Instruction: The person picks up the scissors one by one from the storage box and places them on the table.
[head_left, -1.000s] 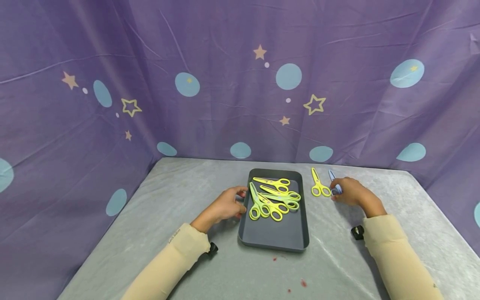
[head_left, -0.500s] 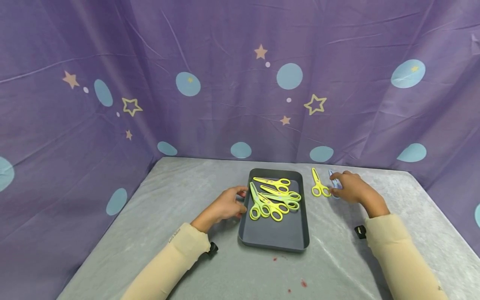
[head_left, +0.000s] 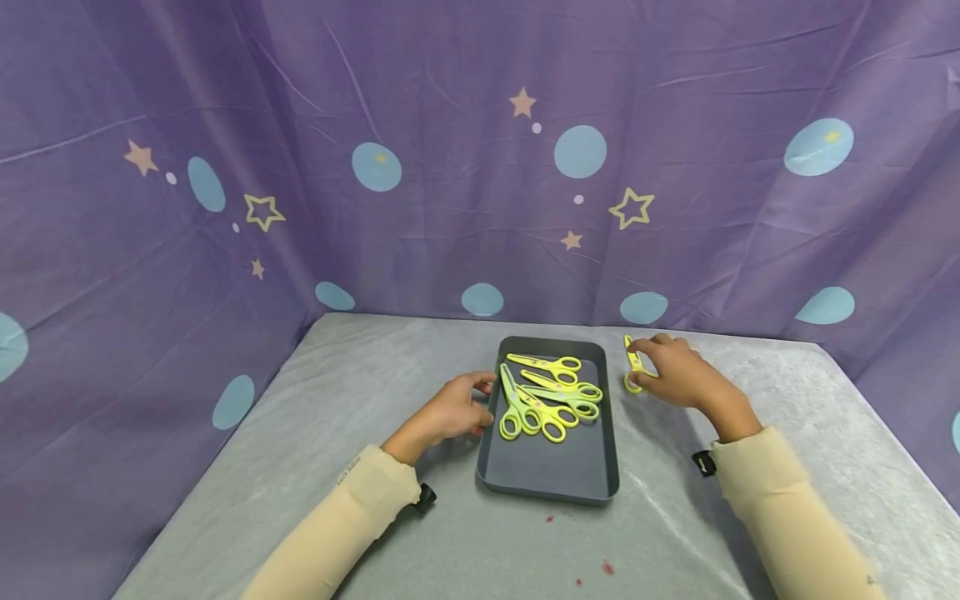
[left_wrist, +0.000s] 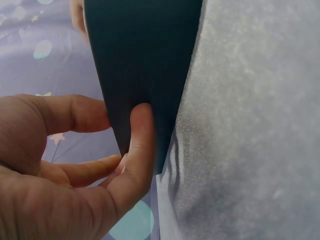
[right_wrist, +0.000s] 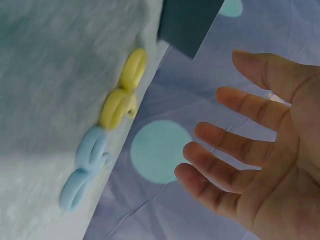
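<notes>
A dark grey rectangular tray (head_left: 551,475) lies at the middle of the table, with several yellow and pale green scissors (head_left: 555,400) inside. My left hand (head_left: 452,410) grips the tray's left wall. In the left wrist view, one finger presses on the outer wall while other fingertips meet the rim. Right of the tray, my right hand (head_left: 678,375) hovers over yellow scissors (head_left: 634,360), partly covering them. Its fingers are spread and hold nothing in the right wrist view. Light blue scissors (right_wrist: 82,172) lie beside the yellow pair there; in the head view my hand hides them.
A grey cloth covers the table (head_left: 375,367), with small red spots (head_left: 607,567) near the front. Behind and along the left hangs a purple curtain (head_left: 450,242) with stars and blue ovals. A black wrist camera (head_left: 703,463) sits below the right sleeve.
My right hand has lifted off the light blue scissors and moved left to above the yellow scissors. The left hand and the tray have stayed in place.
</notes>
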